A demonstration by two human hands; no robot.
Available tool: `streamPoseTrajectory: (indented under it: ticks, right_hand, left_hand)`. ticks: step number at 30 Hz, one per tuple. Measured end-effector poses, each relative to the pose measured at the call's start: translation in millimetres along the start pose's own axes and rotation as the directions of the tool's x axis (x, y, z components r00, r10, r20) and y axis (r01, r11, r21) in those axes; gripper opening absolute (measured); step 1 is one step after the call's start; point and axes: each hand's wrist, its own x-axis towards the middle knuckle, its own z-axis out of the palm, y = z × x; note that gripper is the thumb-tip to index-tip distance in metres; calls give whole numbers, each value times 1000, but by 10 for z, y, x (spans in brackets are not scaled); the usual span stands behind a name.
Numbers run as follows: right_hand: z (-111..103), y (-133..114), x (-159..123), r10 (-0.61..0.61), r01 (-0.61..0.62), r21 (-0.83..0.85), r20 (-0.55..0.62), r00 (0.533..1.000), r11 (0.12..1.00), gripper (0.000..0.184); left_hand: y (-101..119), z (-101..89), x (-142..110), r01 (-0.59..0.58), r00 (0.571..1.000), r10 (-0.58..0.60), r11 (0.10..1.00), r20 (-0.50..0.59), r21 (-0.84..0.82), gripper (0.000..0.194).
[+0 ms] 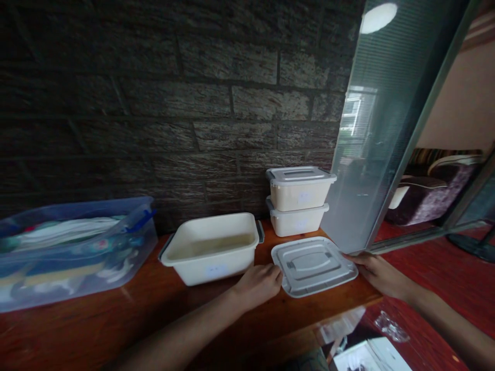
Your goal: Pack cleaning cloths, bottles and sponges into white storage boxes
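Observation:
A grey translucent lid [313,265] lies flat on the wooden shelf [154,309]. My left hand [260,283] has its fingers curled on the lid's left edge. At the lid's right edge rests my right hand [377,272], its fingers touching the rim. Just left of the lid stands an open white plastic box [212,247] with nothing visible inside.
Two stacked white boxes with lids [298,200] stand against the dark brick wall behind. A clear blue-tinted bin [73,252] full of packets sits at the left. A frosted glass panel [379,129] leans at the right. Papers [367,355] lie below the shelf edge.

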Motion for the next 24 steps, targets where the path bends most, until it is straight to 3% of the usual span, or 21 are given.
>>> streamPoseTrajectory:
  ticks: [7,16,24]
  right_hand:
    - [115,261,1,-38,42,-150,29,999,988,52]
    - [124,257,-28,-36,40,-223,21,999,974,50]
    - [175,434,-77,-76,91,-285,61,995,954,51]
  left_hand:
    - [-5,46,20,-28,999,28,999,16,-18,20]
    - [-17,59,-14,-37,999,38,999,15,-38,20]
    - [20,72,7,-9,1000,8,998,-17,-59,22]
